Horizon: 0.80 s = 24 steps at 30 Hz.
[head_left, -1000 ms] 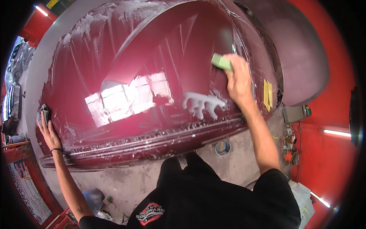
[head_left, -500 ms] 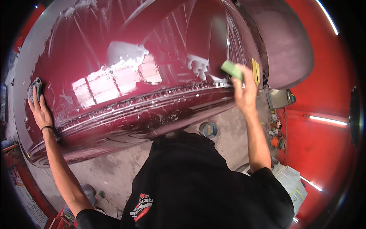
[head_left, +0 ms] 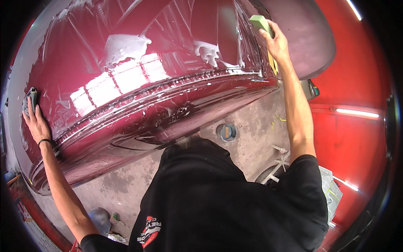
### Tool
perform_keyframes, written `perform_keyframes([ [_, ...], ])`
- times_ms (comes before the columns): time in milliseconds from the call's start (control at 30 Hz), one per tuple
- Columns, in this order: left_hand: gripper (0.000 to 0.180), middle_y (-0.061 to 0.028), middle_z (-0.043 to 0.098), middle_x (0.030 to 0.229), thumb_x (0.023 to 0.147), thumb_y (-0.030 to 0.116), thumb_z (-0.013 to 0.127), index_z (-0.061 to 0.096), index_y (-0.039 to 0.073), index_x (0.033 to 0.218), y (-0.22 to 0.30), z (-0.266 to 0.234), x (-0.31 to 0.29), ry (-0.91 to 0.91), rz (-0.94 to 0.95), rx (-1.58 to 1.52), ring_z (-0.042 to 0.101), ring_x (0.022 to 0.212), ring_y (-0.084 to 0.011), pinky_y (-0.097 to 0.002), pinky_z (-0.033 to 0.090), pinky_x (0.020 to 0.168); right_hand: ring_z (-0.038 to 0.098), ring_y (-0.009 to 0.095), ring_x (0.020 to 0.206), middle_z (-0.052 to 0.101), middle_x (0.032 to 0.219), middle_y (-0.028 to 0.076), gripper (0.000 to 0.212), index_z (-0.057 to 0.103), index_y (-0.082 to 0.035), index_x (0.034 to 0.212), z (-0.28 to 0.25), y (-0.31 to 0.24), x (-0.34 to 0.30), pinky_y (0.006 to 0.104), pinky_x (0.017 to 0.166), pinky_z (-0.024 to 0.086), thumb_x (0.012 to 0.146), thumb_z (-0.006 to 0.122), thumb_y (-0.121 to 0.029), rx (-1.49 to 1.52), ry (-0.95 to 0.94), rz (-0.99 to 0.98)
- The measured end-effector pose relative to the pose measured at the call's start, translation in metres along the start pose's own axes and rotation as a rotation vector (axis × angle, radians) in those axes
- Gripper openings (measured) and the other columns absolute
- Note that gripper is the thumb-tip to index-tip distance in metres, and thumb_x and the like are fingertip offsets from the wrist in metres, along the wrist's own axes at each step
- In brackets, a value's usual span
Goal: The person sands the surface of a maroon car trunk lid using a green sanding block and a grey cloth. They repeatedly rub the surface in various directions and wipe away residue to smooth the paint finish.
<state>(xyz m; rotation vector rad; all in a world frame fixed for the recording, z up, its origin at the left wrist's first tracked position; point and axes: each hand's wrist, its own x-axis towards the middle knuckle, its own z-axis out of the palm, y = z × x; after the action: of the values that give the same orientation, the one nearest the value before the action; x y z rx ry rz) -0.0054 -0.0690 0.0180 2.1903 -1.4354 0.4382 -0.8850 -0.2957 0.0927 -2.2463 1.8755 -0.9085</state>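
A glossy maroon car body panel [head_left: 168, 54], wet and streaked with white suds, spreads out in front of me. At its left edge my left hand [head_left: 37, 126] presses on a crumpled grey rag [head_left: 30, 103], fingers stretched over it. My right hand [head_left: 277, 44] grips a light green block [head_left: 260, 24] between thumb and fingers at the panel's far right edge. The block's underside is hidden, so I cannot tell whether it touches the paint. Beside my right wrist a yellow strip [head_left: 272, 64] sticks to the edge.
A dull mauve body panel [head_left: 310, 38] adjoins on the right. On the concrete floor [head_left: 252, 147] stands a round bucket [head_left: 226, 132] with something inside. A wheel on a white frame [head_left: 275, 166] and a covered grey object [head_left: 331, 193] lie behind my right arm. Red walls [head_left: 352, 84] flank the right.
My right hand has carried the green block forward along the panel's right edge. My left hand stays on the rag at the left edge. The whole view has shifted slightly.
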Motion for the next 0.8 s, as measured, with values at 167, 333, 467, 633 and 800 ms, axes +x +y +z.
perform_keyframes([
  [167, 0.054, -0.0172, 0.035, 0.182, 0.117, 0.049, 0.048, 0.044, 0.045, 0.171, -0.004, 0.000, -0.001, 0.037, -0.002, -0.009, 0.026, 0.170, -0.0374, -0.0497, 0.031, 0.134, 0.069, 0.031, 0.134, 0.072, 0.145, 0.014, 0.051, 0.065, -0.013, 0.152, -0.014, -0.006, 0.015, 0.0430, 0.115, 0.053, 0.105, 0.075, -0.031, -0.034, -0.001, -0.072],
  [333, 0.054, -0.0214, 0.033, 0.181, 0.116, 0.049, 0.050, 0.045, 0.047, 0.170, -0.002, -0.001, -0.003, 0.027, -0.021, -0.018, 0.030, 0.169, -0.0389, -0.0500, 0.034, 0.133, 0.071, 0.034, 0.130, 0.073, 0.140, 0.015, 0.051, 0.066, -0.013, 0.149, 0.018, -0.024, 0.021, 0.0446, 0.112, 0.054, 0.102, 0.080, -0.028, -0.033, -0.014, -0.139],
  [467, 0.054, -0.0226, 0.033, 0.181, 0.116, 0.049, 0.051, 0.046, 0.047, 0.170, -0.001, 0.003, 0.000, 0.050, 0.004, -0.030, 0.033, 0.167, -0.0403, -0.0501, 0.035, 0.132, 0.071, 0.038, 0.126, 0.074, 0.133, 0.019, 0.049, 0.066, -0.011, 0.147, 0.049, -0.028, 0.013, 0.0459, 0.108, 0.056, 0.102, 0.078, -0.027, -0.005, -0.007, -0.226],
  [633, 0.053, -0.0257, 0.036, 0.178, 0.115, 0.051, 0.053, 0.050, 0.046, 0.168, 0.008, 0.004, -0.004, 0.070, -0.022, -0.013, 0.040, 0.163, -0.0436, -0.0509, 0.039, 0.130, 0.067, 0.041, 0.133, 0.071, 0.140, 0.021, 0.046, 0.066, -0.006, 0.147, 0.063, -0.058, -0.047, 0.0469, 0.113, 0.051, 0.105, 0.074, -0.022, -0.025, 0.002, -0.268],
  [800, 0.051, -0.0227, 0.040, 0.176, 0.115, 0.045, 0.058, 0.056, 0.040, 0.165, 0.010, -0.013, -0.010, 0.107, -0.042, -0.008, 0.040, 0.163, -0.0414, -0.0493, 0.035, 0.133, 0.065, 0.041, 0.127, 0.071, 0.134, 0.020, 0.038, 0.067, 0.000, 0.141, 0.032, -0.141, -0.133, 0.0491, 0.111, 0.049, 0.103, 0.071, -0.006, 0.068, -0.110, -0.436],
])
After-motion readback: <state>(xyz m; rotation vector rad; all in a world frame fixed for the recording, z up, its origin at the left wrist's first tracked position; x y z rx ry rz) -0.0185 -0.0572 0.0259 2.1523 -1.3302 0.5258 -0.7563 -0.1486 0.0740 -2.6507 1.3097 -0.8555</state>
